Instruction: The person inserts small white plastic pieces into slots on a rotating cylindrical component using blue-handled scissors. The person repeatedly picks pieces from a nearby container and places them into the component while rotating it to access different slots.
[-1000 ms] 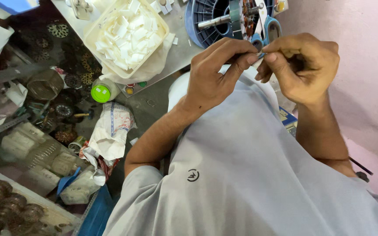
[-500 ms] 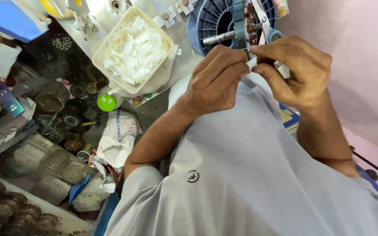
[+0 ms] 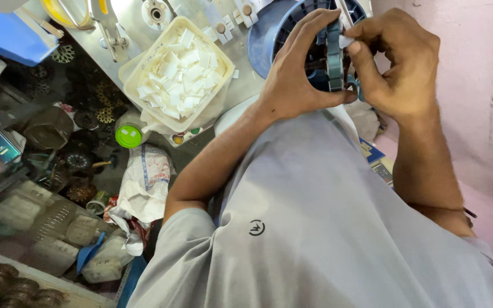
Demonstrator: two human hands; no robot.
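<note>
White tray of paper slips (image 3: 173, 74) sits on the metal bench (image 3: 246, 91) left of the blue fan housing (image 3: 269, 34); left hand (image 3: 298, 74) clamps the dark stator ring (image 3: 333, 57); right hand (image 3: 397, 63) pinches a white slip (image 3: 346, 41) against the ring.

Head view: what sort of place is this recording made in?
Probably a small motor-assembly workshop: both hands work at a dark ribbed metal core over a blue round fixture, beside a cream tray of white paper slips, with round metal parts below the bench.

I see a metal bench (image 3: 246, 85); a tray of white slips (image 3: 175, 71) at eleven o'clock, a blue ribbed disc (image 3: 269, 34) at twelve.
</note>
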